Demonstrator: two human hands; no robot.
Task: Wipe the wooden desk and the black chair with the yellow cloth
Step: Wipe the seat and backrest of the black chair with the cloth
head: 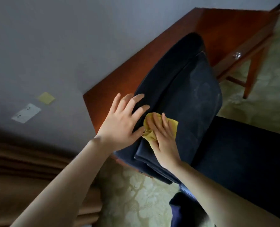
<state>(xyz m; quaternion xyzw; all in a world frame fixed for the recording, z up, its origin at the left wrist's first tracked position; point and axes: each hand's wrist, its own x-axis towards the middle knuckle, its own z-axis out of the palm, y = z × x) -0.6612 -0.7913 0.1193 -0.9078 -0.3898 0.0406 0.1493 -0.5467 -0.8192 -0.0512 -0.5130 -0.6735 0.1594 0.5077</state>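
- We find the left hand (121,122) open, its fingers spread and straight, resting on the upper edge of the black chair (185,89) backrest.
- The right hand (163,138) is also open: its fingers lie flat and extended and press the yellow cloth (149,134) against the front face of the backrest.
- The yellow cloth sits on the backrest just beside the left hand, partly bunched at the thumb side of the right hand, with a flatter corner showing past the fingers. Much of it is covered by the right hand.
- The backrest shows pale, dusty smears (199,82) on its padded face, well apart from the cloth.
- The chair seat (242,153) is dark and extends towards the right edge of the view.
- The wooden counter (226,27) stands directly behind the chair, against the grey wall (70,38). A bright knob (237,55) shows on its front.
- On the wall we note a white socket plate (26,113) and, near it, a yellow square patch (46,98).
- A brown curtain (21,161) hangs at the left; a pale patterned carpet (136,194) covers the floor.
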